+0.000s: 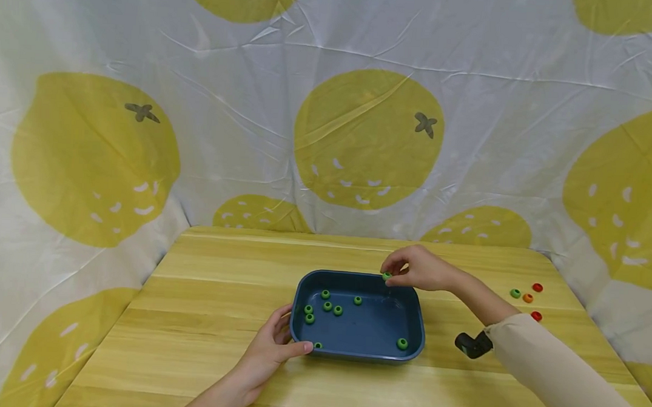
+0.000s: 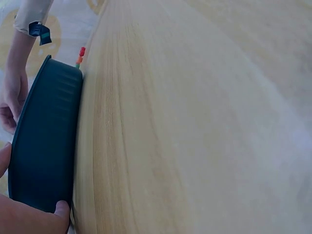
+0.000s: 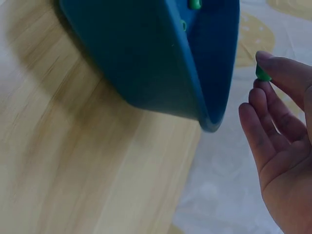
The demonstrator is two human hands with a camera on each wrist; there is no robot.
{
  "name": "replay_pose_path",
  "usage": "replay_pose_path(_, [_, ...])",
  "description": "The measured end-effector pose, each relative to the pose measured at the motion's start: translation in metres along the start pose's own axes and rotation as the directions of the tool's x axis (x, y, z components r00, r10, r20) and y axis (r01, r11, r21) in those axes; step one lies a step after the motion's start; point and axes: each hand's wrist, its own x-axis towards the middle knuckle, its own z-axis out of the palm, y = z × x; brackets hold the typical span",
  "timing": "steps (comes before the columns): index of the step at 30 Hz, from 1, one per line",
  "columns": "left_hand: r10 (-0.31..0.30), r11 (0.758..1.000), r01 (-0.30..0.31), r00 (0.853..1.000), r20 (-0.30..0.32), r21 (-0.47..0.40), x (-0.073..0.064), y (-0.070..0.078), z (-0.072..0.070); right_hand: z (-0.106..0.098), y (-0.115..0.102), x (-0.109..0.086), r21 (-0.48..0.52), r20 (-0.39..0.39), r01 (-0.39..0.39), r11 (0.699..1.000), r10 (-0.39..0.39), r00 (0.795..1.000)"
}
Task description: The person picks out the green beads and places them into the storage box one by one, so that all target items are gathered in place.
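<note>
A dark blue rectangular tub (image 1: 360,355) stands on the wooden table, with several green beads (image 1: 327,306) scattered on its floor. My left hand (image 1: 262,352) grips the tub's near left corner, its thumb on the rim and the other fingers along the outer side. Above the far rim, toward the right, my right hand (image 1: 424,268) pinches a green bead (image 1: 386,276) between thumb and fingertips. In the right wrist view that bead (image 3: 263,73) is partly covered by the thumb, and the remaining fingers are loosely bent below it.
To the right of the tub, a loose green bead (image 1: 515,293), an orange bead (image 1: 527,298) and two red beads (image 1: 538,287) lie on the table (image 1: 218,290). A black device (image 1: 474,345) sits at the right sleeve's cuff. A lemon-patterned cloth (image 1: 242,121) hangs behind the table.
</note>
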Motion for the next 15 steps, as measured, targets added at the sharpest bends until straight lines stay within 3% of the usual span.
replay_pose_path(15, [-0.009, 1.0, 0.009, 1.0, -0.009, -0.002, 0.0, 0.001, 0.0, 0.016, -0.017, 0.043, -0.066, 0.128, 0.094, 0.993, -0.085, 0.988])
